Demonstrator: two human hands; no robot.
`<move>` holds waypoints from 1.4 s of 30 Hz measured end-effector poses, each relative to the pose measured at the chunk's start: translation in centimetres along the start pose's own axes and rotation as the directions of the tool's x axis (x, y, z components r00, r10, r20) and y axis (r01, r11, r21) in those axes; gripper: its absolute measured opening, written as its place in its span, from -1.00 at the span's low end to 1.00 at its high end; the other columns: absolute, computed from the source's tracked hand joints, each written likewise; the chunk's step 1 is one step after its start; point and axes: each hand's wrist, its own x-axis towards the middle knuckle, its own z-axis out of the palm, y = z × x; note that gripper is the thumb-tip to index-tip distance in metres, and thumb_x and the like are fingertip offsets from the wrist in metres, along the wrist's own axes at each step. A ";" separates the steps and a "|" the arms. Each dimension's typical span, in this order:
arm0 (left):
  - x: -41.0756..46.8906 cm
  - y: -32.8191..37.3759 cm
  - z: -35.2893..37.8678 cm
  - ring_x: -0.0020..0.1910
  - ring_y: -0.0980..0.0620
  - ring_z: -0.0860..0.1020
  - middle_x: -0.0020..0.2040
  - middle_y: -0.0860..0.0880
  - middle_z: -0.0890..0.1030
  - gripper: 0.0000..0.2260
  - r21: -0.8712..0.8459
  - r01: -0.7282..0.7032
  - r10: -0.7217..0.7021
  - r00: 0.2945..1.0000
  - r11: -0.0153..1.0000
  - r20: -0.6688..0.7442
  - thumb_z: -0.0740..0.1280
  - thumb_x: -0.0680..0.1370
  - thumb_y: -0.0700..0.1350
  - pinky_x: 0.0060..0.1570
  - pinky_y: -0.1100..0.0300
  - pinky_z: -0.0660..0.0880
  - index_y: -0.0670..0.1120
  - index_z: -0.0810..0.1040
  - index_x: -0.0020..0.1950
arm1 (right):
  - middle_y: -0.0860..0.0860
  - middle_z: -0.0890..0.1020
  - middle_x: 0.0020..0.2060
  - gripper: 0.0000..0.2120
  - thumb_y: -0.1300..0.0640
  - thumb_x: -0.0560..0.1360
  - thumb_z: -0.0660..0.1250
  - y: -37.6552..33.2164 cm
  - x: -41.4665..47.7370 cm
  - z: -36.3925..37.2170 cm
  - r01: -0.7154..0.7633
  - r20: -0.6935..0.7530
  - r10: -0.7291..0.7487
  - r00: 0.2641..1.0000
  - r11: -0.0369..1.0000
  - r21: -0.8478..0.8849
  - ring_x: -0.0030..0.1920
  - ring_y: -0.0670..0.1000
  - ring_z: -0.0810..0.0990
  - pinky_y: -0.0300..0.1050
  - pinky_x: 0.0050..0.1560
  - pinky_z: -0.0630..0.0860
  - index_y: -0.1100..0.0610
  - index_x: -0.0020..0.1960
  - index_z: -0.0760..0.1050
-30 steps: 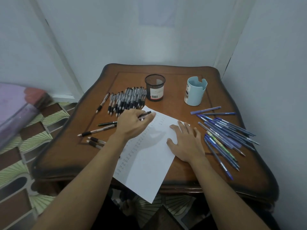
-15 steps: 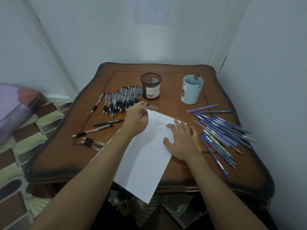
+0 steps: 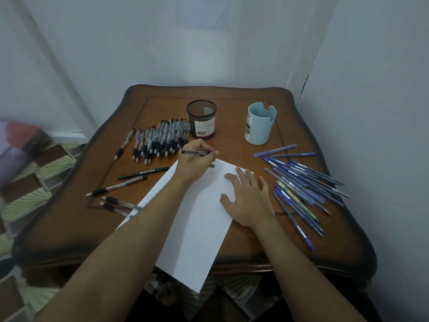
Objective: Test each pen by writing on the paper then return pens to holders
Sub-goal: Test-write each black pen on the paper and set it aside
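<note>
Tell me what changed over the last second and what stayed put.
The left hand, gripping a pen, moved up the paper and rightward, nearer the mesh holder; the pen's free end now points left instead of right. Nothing was taken or let go. The right hand stayed flat on the paper; the black pens, blue pens and blue holder did not move.

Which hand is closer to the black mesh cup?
Left. The left hand, gripping a pen, sits just in front of the mesh cup; the right hand presses the paper farther toward the person.
</note>
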 end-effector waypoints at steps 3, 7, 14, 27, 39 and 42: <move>0.3 0.0 0.1 -0.24 0.02 0.67 -0.17 -0.07 0.64 -0.93 0.040 0.012 -0.012 1.000 0.999 -0.016 0.47 0.50 -0.23 -0.42 0.18 0.59 -0.13 0.60 -0.10 | -0.04 0.06 0.61 -0.33 -0.33 0.47 -0.07 0.0 -0.1 0.0 0.008 -0.011 -0.008 1.000 1.000 0.007 0.60 0.04 -0.04 0.22 0.53 -0.15 -0.17 0.55 0.12; 0.2 -0.6 0.5 -0.44 0.08 0.55 -0.38 -0.16 0.52 -0.82 0.030 0.036 -0.032 0.994 0.999 -0.105 0.34 0.43 -0.38 -0.45 0.24 0.46 -0.24 0.43 -0.34 | -0.04 0.06 0.61 -0.34 -0.33 0.48 -0.07 0.0 -0.1 0.0 0.007 -0.013 -0.007 1.000 1.000 0.011 0.60 0.04 -0.05 0.22 0.53 -0.14 -0.17 0.55 0.12; 0.8 -1.7 0.6 -0.34 -0.01 0.29 -0.41 -0.14 0.28 -0.91 0.126 0.066 -0.052 0.992 0.990 -0.114 0.19 0.34 -0.43 -0.27 0.06 0.28 -0.35 0.27 -0.30 | -0.04 0.05 0.61 -0.34 -0.33 0.48 -0.06 0.1 0.1 0.2 0.010 -0.011 -0.010 1.000 1.000 0.005 0.60 0.05 -0.05 0.22 0.53 -0.14 -0.17 0.54 0.12; 0.9 -2.6 0.8 -0.34 -0.01 0.27 -0.42 -0.10 0.26 -0.82 0.163 -0.011 0.027 0.995 0.987 -0.097 0.17 0.35 -0.45 -0.30 0.04 0.23 -0.25 0.26 -0.37 | -0.04 0.04 0.62 -0.33 -0.33 0.48 -0.05 0.1 0.0 0.2 0.006 -0.007 -0.006 1.000 1.000 0.006 0.61 0.05 -0.04 0.23 0.53 -0.13 -0.17 0.55 0.12; 1.0 -2.5 0.8 -0.36 -0.01 0.27 -0.44 -0.09 0.26 -0.80 0.159 -0.046 0.058 0.996 0.986 -0.073 0.17 0.33 -0.44 -0.31 0.04 0.25 -0.22 0.23 -0.39 | -0.04 0.04 0.62 -0.34 -0.32 0.48 -0.06 0.0 0.0 0.0 0.005 -0.003 -0.005 1.000 1.000 0.006 0.61 0.05 -0.05 0.23 0.53 -0.14 -0.17 0.55 0.11; 0.6 -2.1 0.9 -0.36 -0.01 0.27 -0.44 -0.07 0.26 -0.69 0.163 -0.054 0.064 0.996 0.985 -0.057 0.19 0.35 -0.45 -0.31 0.06 0.25 -0.11 0.22 -0.44 | -0.04 0.05 0.62 -0.36 -0.32 0.50 -0.02 0.1 0.0 0.2 0.010 -0.012 -0.010 1.000 1.000 0.006 0.60 0.05 -0.04 0.23 0.53 -0.14 -0.16 0.55 0.12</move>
